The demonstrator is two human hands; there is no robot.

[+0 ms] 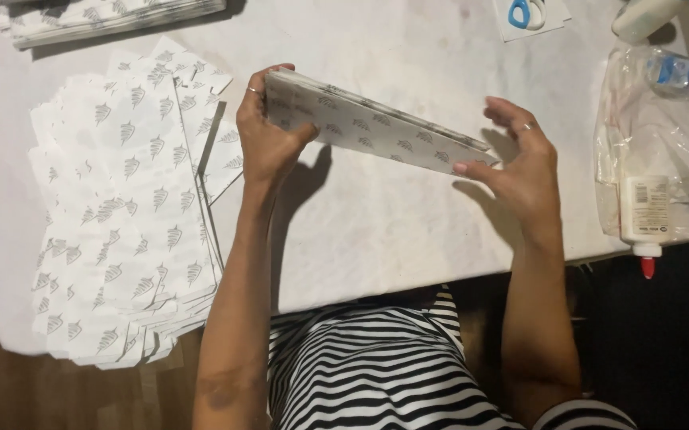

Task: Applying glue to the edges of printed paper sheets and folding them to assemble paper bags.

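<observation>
I hold a stack of white paper sheets (376, 127) printed with grey leaf marks on edge above the white table (376, 231). My left hand (266, 135) grips the stack's left end, thumb in front and fingers behind. My right hand (519, 163) grips its right end with the fingertips, a ring on one finger. The stack slopes down toward the right.
A large spread pile of the same leaf-printed sheets (121, 207) covers the table's left side, and another pile (105, 20) lies at the top left. A white glue bottle with a red tip (644, 215) lies on a clear plastic bag (663, 119) at right. Blue-handled scissors (526, 12) sit at the far edge.
</observation>
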